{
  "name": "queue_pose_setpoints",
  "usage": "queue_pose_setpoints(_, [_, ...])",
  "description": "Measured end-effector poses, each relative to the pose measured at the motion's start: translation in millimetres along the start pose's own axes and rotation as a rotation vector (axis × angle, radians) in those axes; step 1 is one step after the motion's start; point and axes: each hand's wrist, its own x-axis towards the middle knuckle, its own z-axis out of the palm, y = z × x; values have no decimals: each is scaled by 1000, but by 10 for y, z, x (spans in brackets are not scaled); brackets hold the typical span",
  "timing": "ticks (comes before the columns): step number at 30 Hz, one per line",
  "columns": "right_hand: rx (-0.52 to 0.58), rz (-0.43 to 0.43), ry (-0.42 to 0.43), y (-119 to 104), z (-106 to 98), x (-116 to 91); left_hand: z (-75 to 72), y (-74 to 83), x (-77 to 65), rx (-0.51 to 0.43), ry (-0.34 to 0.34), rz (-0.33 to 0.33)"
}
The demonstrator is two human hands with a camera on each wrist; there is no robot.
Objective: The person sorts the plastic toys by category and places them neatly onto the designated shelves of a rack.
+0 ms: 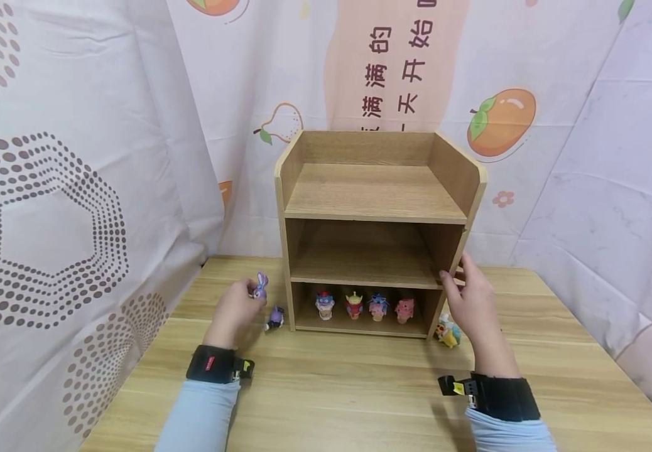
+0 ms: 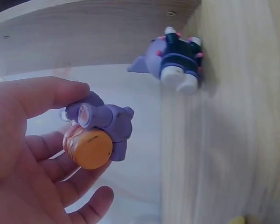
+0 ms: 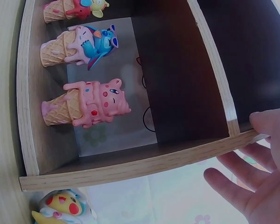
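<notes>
Left hand [image 1: 237,312] pinching purple long-eared figurine [image 2: 117,123] | right hand [image 1: 474,304] gripping tan wooden shelf [image 1: 377,191] | four colourful figurines [image 1: 354,306] standing inside | seemingly waiting outside: purple-black figurine [image 1: 274,317] left, yellow-white figurine [image 1: 449,333] right

We see a table [image 1: 326,395] and, behind it, a pale cloth [image 1: 269,56] printed with brown writing [image 1: 375,75], mangoes [image 1: 504,122], a pear [image 1: 286,125] and a flower [image 1: 504,199]. A dotted cloth [image 1: 77,107] hangs on our left, a marbled cloth [image 1: 625,182] on our right.
</notes>
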Motion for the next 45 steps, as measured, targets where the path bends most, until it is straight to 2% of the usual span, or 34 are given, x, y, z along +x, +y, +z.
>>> queue_pose_setpoints(6, [-6, -3, 4, 12, -2, 1, -73, 80, -18, -30, 64, 38])
queue_pose_setpoints(15, [-1, -13, 4, 23, -8, -5, -204, 232, -56, -77, 117, 75])
queue_pose_setpoints(27, [6, 9, -8, 22, -9, -17, -362, 445, -165, -108, 219, 144])
queue_pose_setpoints(36, [3, -2, -6, 18, -9, -9, -427, 548, -247, -131, 257, 167])
queue_pose_setpoints(45, [6, -3, -12, 7, -10, -1, -515, 643, -334, -138, 317, 231])
